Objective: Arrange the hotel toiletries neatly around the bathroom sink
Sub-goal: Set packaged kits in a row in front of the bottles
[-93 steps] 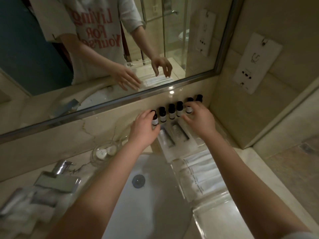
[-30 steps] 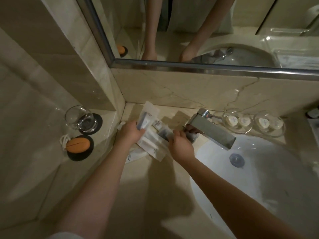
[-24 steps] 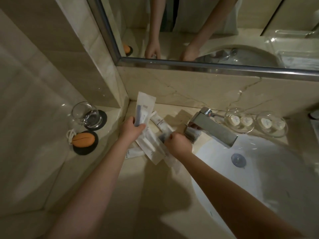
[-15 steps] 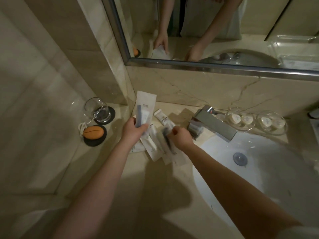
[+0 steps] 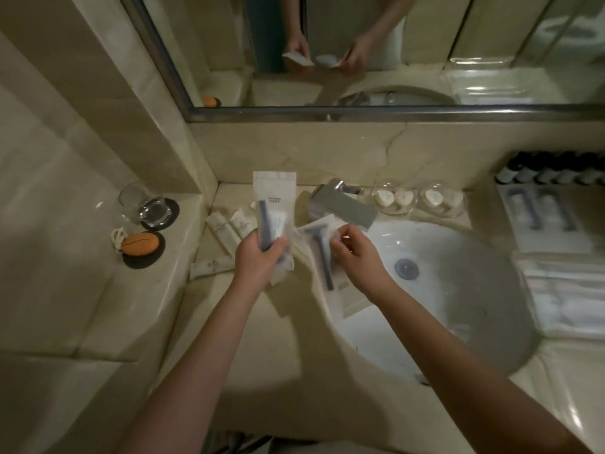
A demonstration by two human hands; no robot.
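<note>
I get a single view, from the wide-angle head camera. It looks forward and steeply down from above the counter's (image 5: 262, 339) front edge and faces the back wall, where the mirror (image 5: 425, 44) spans the top of the frame. The sink (image 5: 458, 306) lies right of centre and the counter's back-left corner lies left of centre. Both forearms come in from the bottom border, so the lens sits close above the left hand (image 5: 258, 260) and right hand (image 5: 357, 260). Straight edges bow toward the borders.

Left hand (image 5: 262, 257) gripping toothbrush packet (image 5: 274, 204), right hand (image 5: 355, 253) — razor packet (image 5: 322, 253)
</note>
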